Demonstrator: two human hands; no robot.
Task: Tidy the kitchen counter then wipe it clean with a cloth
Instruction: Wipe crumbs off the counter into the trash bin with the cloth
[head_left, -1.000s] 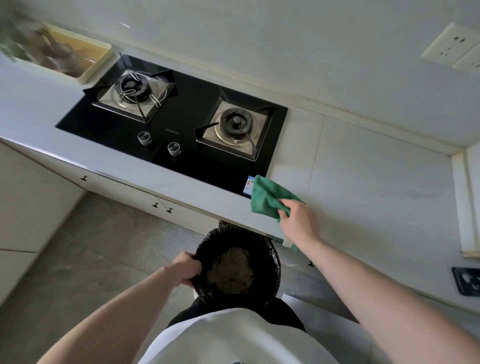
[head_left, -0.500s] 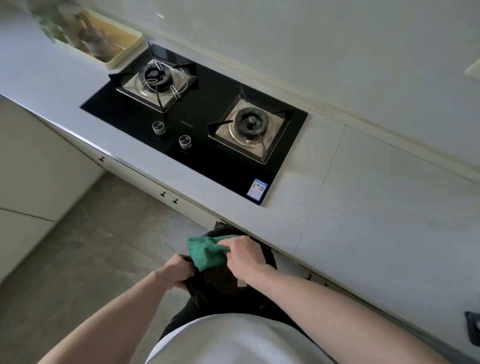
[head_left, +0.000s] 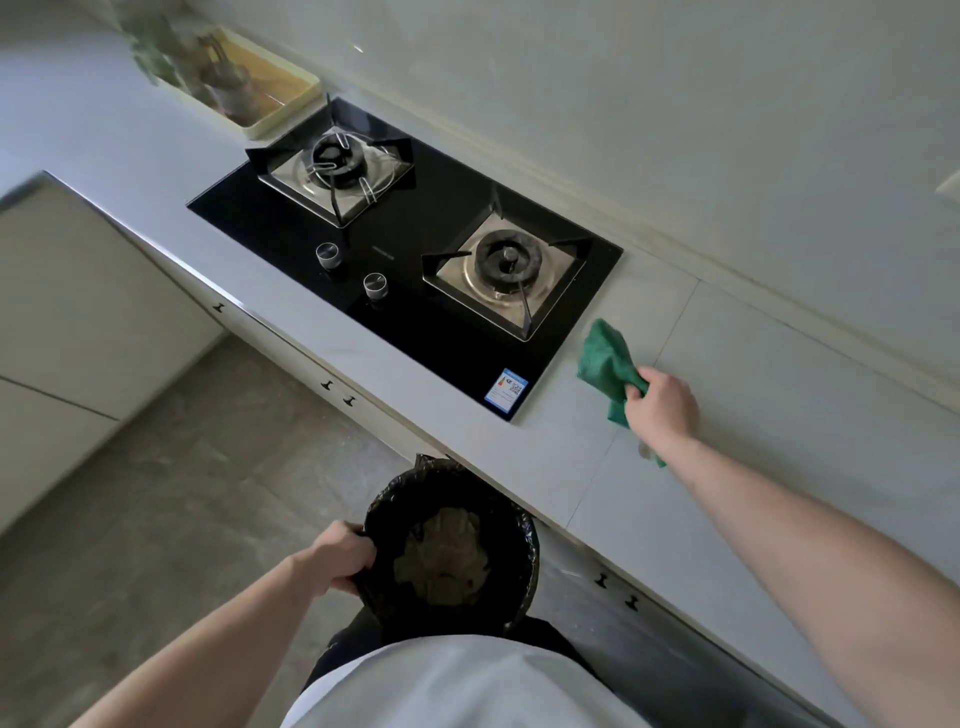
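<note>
A single wide-angle view from the person's head looks forward and steeply down, tilted, over the bench (head_left: 753, 415) and the floor (head_left: 182, 493) below it. Both forearms reach in from the bottom edge. The stove (head_left: 415, 291) lies beyond the right hand (head_left: 662, 408), the wall further off still.

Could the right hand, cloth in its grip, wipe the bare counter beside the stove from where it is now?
Probably yes. The right hand already holds the green cloth over the counter just right of the stove, and nothing lies on that stretch.
</note>
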